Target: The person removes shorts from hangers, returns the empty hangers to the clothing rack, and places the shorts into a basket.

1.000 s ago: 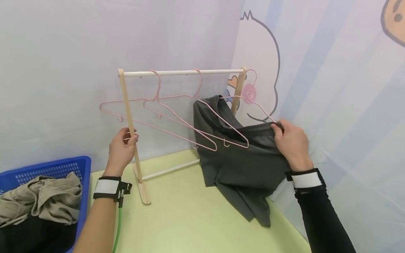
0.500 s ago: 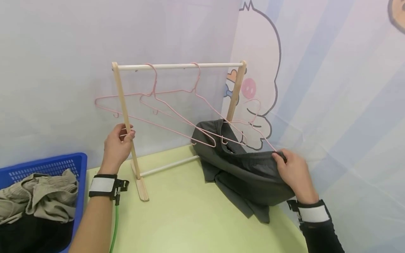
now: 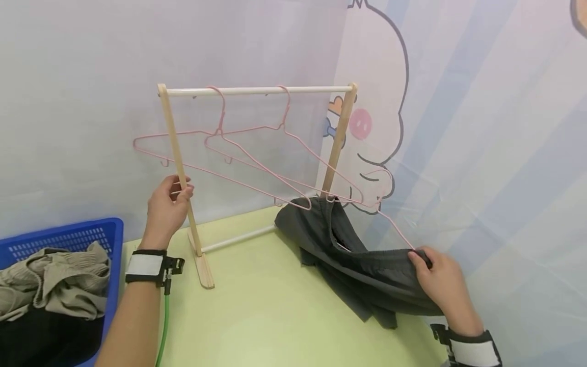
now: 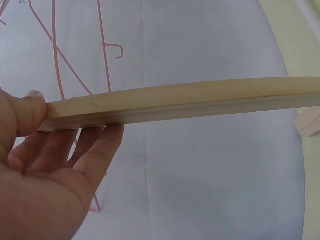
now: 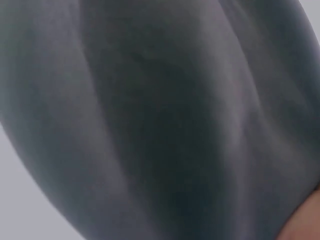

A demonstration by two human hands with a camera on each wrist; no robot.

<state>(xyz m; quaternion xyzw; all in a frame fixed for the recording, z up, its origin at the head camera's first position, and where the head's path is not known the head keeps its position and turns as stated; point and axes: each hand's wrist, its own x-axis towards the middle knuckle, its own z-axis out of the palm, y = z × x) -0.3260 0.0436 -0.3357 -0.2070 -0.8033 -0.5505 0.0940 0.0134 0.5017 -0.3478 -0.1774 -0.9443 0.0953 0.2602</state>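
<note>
My left hand (image 3: 167, 209) pinches the left wooden post (image 3: 173, 132) of a small clothes rack, thumb on one side and fingers on the other. The left wrist view shows that post (image 4: 200, 100) between thumb and fingertips. At the right, my right hand (image 3: 445, 285) grips the waistband of dark grey shorts (image 3: 376, 293) together with one end of a pink wire hanger (image 3: 394, 225). This hanger's hook is off the rail, and its shoulders lie inside the waistband. The shorts sag, with their legs low over the table. Grey fabric (image 5: 160, 120) fills the right wrist view.
Two more pink hangers, a left one (image 3: 222, 109) and a right one (image 3: 287, 107), hang from the white rail (image 3: 249, 90). A blue basket (image 3: 116, 244) of clothes stands at the left on or beside the green table (image 3: 257, 306). Printed curtains close off the back and right.
My right hand has lowered the shorts and hanger and drawn them right and nearer, the hook sinking well below the rail. My left hand keeps holding the post. The view has shifted slightly.
</note>
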